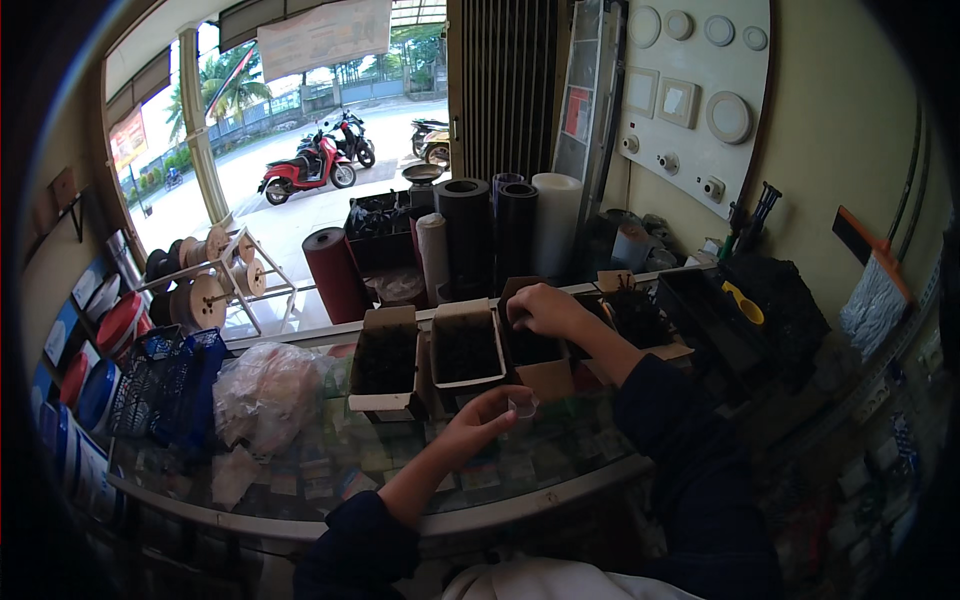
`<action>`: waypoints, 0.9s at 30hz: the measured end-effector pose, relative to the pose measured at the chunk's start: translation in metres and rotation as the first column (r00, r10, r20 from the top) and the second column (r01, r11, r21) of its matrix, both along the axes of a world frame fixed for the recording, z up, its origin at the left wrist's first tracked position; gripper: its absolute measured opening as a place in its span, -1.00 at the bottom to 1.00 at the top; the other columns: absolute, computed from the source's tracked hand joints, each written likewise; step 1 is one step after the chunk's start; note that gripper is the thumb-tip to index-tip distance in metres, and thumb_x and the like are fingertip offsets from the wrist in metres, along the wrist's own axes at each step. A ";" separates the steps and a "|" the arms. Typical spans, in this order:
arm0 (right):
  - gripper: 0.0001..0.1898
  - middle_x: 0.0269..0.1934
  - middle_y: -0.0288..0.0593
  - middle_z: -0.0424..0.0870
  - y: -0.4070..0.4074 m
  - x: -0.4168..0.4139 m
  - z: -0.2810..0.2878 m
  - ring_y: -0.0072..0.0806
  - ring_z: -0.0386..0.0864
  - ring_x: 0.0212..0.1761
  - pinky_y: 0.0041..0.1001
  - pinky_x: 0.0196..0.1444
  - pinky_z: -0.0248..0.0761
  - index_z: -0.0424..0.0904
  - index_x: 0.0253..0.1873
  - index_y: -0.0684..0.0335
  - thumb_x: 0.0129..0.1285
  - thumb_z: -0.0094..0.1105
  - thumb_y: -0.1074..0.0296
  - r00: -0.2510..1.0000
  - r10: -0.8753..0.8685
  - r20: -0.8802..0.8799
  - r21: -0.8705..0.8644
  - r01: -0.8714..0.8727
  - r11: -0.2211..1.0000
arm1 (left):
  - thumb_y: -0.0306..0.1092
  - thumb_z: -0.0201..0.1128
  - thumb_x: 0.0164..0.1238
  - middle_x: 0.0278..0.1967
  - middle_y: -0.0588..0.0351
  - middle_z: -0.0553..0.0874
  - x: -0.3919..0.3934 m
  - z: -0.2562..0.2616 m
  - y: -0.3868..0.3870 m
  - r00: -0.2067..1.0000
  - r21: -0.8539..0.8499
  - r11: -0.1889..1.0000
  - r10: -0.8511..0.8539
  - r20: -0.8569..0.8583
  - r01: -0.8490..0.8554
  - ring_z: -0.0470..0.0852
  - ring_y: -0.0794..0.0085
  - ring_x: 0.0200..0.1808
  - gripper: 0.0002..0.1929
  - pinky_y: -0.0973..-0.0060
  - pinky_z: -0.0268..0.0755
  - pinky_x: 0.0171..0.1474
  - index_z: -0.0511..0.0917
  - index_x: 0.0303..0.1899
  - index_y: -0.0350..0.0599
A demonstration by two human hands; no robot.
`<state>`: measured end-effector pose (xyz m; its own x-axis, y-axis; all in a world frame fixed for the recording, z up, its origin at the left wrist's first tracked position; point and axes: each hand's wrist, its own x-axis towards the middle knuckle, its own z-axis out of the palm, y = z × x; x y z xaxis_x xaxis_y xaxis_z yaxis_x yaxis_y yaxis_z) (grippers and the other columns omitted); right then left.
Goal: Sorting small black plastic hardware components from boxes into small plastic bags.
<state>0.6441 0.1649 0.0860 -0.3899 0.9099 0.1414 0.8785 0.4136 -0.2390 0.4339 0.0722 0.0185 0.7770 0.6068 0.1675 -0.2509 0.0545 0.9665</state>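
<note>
My left hand (486,414) holds a small clear plastic cup (526,406) just above the glass counter, in front of the boxes. My right hand (546,309) hovers over an open cardboard box (546,379), fingers curled down toward the small dark pieces inside. Whether anything is between those fingers is too small to tell. To the left stand two more open cardboard boxes, one in the middle (468,381) and one further left (381,403), both filled with dark small parts. Another open box (637,315) on the right holds dark screws or similar pieces.
A crumpled clear plastic bag (266,394) and blue plastic baskets (176,382) lie on the left of the glass display counter (420,491). A black tray (709,322) with a yellow scoop (742,303) sits at right. Upright rolls of sheeting (461,240) stand behind the counter's far edge.
</note>
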 end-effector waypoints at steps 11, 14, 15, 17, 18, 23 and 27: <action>-0.70 -0.31 -0.04 0.64 -0.016 -0.018 0.029 -0.27 0.61 -0.23 -0.40 -0.16 0.44 0.58 -0.15 0.29 0.01 0.27 0.31 0.845 0.041 -0.534 -0.036 -0.072 0.997 | -0.04 0.13 0.27 0.04 0.10 0.49 0.000 -0.001 0.001 1.000 0.009 1.000 -0.004 0.004 0.004 0.42 0.46 0.11 -0.47 0.47 0.18 0.19 0.30 0.14 -0.20; -0.56 -0.28 -0.05 0.64 -0.021 0.000 0.031 -0.23 0.59 -0.17 -0.43 -0.05 0.40 0.49 -0.02 0.36 -0.02 0.30 0.31 0.982 -0.015 -0.190 0.016 0.019 1.000 | -0.05 0.13 0.27 0.04 0.10 0.49 0.000 -0.002 0.001 1.000 -0.002 1.000 0.011 0.004 -0.011 0.41 0.46 0.11 -0.47 0.47 0.17 0.20 0.30 0.14 -0.20; -0.46 -0.16 0.00 0.58 -0.024 0.005 0.028 -0.20 0.53 -0.06 -0.40 0.03 0.35 0.45 0.02 0.38 -0.08 0.35 0.24 0.999 0.025 0.035 -0.063 -0.023 0.998 | -0.05 0.13 0.27 0.04 0.10 0.49 0.000 -0.001 0.000 1.000 -0.002 1.000 0.019 0.010 -0.019 0.41 0.45 0.12 -0.48 0.46 0.17 0.20 0.30 0.14 -0.20; -0.35 -0.04 0.05 0.52 -0.025 0.009 0.019 -0.17 0.46 0.05 -0.37 0.11 0.30 0.41 0.07 0.40 -0.13 0.39 0.17 0.963 0.085 0.254 -0.150 -0.047 0.988 | -0.05 0.13 0.27 0.05 0.09 0.48 -0.001 0.002 -0.001 1.000 0.013 1.000 0.019 0.004 -0.019 0.41 0.45 0.12 -0.48 0.46 0.16 0.20 0.30 0.14 -0.20; -0.29 0.05 0.07 0.43 -0.026 0.010 0.014 -0.16 0.38 0.12 -0.36 0.15 0.26 0.39 0.09 0.38 -0.19 0.42 0.13 0.964 0.060 0.257 -0.157 -0.020 0.987 | -0.06 0.13 0.27 0.05 0.09 0.48 -0.001 0.002 0.000 1.000 0.029 0.999 0.013 0.000 -0.013 0.40 0.44 0.13 -0.48 0.45 0.16 0.21 0.31 0.14 -0.20; -0.21 0.10 0.08 0.33 -0.021 0.008 0.010 -0.15 0.31 0.16 -0.34 0.16 0.25 0.36 0.12 0.38 -0.26 0.45 0.09 0.948 0.014 0.319 -0.221 0.060 0.973 | -0.06 0.13 0.27 0.06 0.09 0.48 0.001 0.000 0.001 1.000 0.018 1.000 0.006 -0.005 -0.006 0.40 0.44 0.13 -0.48 0.45 0.16 0.21 0.31 0.14 -0.20; -0.21 -0.02 0.06 0.39 -0.021 0.001 0.019 -0.16 0.36 0.08 -0.34 0.11 0.28 0.36 0.08 0.39 -0.30 0.45 0.10 0.918 0.011 0.396 -0.227 0.087 0.970 | -0.06 0.14 0.26 0.06 0.08 0.48 -0.003 0.002 0.000 1.000 0.011 1.000 0.015 -0.009 -0.015 0.40 0.43 0.14 -0.48 0.44 0.16 0.21 0.30 0.14 -0.19</action>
<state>0.6451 0.1436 0.1050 -0.3336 0.9128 -0.2357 0.9349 0.3524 0.0414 0.4310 0.0726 0.0207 0.7696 0.6163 0.1667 -0.2425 0.0406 0.9693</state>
